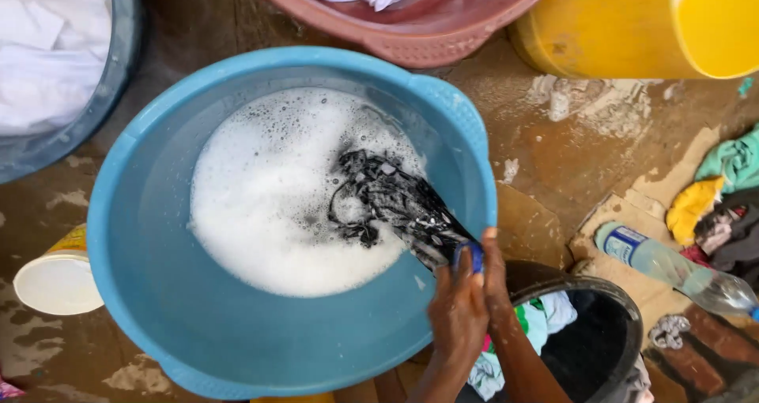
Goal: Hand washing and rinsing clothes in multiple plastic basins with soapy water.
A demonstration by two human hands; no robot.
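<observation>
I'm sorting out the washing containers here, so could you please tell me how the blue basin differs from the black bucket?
The blue basin is wide, shallow and light blue; the black bucket looks smaller across and dark. The blue basin holds white suds and a wet black patterned cloth; the black bucket shows no suds, only bunched light clothes. Both hands grip the cloth at the blue basin's rim, partly above the black bucket. Both are round and stand on the wet floor.

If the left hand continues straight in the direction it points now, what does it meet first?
The left hand points up and left along the dark patterned cloth it grips. Going straight on, it would probably meet the soapy foam in the blue basin first, though depth is unclear from above.
</observation>
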